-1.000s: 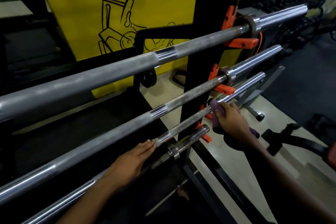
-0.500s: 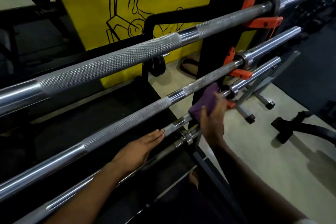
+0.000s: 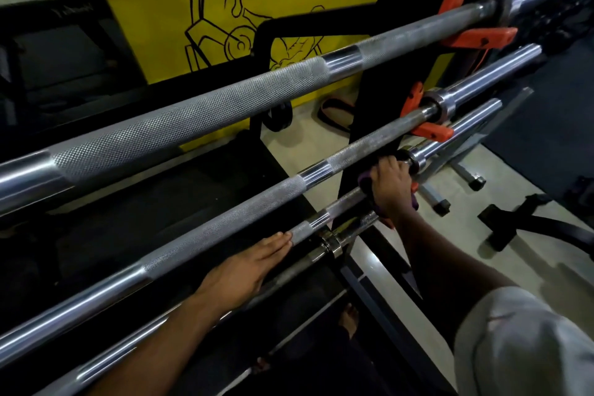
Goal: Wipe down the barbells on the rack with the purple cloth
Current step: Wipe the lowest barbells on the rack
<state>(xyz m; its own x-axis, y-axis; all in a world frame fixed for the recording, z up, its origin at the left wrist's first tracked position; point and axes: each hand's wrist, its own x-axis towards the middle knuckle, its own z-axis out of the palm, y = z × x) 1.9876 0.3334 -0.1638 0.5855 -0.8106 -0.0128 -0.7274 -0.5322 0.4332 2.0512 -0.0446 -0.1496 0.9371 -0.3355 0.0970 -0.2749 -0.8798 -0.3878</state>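
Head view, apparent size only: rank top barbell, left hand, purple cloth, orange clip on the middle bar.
1. top barbell, nearest the camera, which inflates it
2. left hand
3. orange clip
4. purple cloth, mostly hidden under the right hand, so its true size is unclear

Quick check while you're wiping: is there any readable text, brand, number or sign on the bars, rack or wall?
None readable.
Yellow wall panel: a black line drawing only, no words.
Dark frame at upper left: faint marks, too blurred to read.
Barbells: no visible markings.
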